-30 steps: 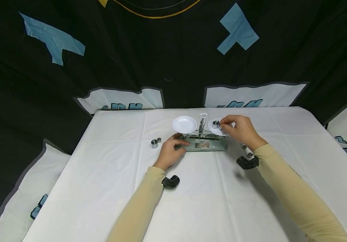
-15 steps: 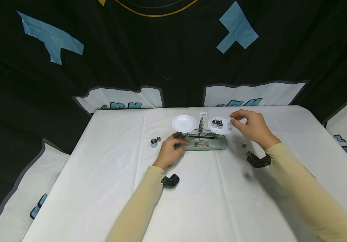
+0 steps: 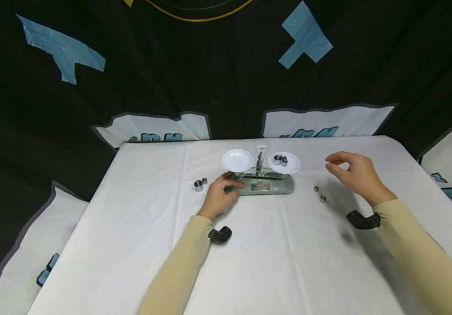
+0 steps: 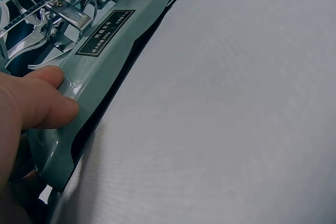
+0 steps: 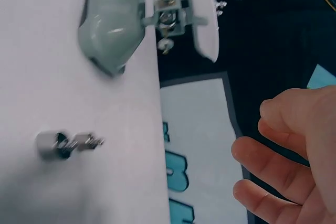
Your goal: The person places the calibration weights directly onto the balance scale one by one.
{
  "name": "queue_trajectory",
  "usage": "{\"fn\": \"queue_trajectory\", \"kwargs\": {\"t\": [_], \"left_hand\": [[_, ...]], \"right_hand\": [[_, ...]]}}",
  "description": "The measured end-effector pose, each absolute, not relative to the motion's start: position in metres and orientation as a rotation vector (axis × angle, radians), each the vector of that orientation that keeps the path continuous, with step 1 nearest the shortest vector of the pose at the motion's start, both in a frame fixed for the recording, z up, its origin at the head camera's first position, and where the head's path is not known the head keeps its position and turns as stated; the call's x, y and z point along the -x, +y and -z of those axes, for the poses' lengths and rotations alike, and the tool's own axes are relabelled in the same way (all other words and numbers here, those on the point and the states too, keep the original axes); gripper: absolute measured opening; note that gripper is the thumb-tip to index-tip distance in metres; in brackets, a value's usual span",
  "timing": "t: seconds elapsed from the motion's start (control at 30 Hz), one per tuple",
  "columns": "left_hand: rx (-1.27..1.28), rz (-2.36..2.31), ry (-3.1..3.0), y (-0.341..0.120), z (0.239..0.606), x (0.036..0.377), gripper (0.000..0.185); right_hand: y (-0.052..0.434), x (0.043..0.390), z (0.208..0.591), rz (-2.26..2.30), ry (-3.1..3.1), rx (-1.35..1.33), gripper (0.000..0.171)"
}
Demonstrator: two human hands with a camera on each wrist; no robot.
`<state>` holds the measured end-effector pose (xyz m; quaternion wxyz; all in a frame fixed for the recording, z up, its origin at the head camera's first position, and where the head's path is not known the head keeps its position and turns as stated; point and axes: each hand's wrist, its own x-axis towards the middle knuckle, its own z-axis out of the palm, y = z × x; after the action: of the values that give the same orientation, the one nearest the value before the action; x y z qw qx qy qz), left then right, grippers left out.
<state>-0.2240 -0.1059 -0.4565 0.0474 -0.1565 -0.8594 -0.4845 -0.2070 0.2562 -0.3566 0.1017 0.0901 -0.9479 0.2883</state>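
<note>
A green tray balance [image 3: 271, 185] stands toward the back of the table, with two white pans. Its left pan [image 3: 237, 160] is bare; the right pan [image 3: 294, 164] carries several small metal weights [image 3: 277, 160]. My left hand [image 3: 218, 197] grips the left end of the base, thumb and index finger [image 4: 63, 109] on its top face, other fingers in shadow around the end. My right hand [image 3: 357, 177] is raised off to the right of the balance, fingers loosely curled, nothing held. Two metal weights [image 3: 322, 198] stand on the table below and left of it.
Another pair of metal weights [image 3: 198, 186], one larger, stands left of my left hand. The white tablecloth [image 3: 249, 262] reaches toward me. A black curtain [image 3: 218, 78] with blue tape hangs behind the table. Both wrists wear black camera mounts [image 3: 363, 220].
My right hand has let go of a metal weight on the right pan and moved away to the right. The left hand stays on the balance base.
</note>
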Motion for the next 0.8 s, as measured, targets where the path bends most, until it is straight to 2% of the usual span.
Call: {"fn": "queue_trajectory", "kwargs": {"t": [0.33,0.8], "left_hand": [[0.472,1.458,-2.627,-0.105,0.456,0.225,0.024],[0.456,1.495,-2.613,-0.105,0.457,0.222,0.025]], "right_hand": [[0.277,0.192,0.379,-0.860,-2.783,-0.214,0.026],[0.280,0.180,0.405,-0.878,-2.753,-0.198,0.022]]}}
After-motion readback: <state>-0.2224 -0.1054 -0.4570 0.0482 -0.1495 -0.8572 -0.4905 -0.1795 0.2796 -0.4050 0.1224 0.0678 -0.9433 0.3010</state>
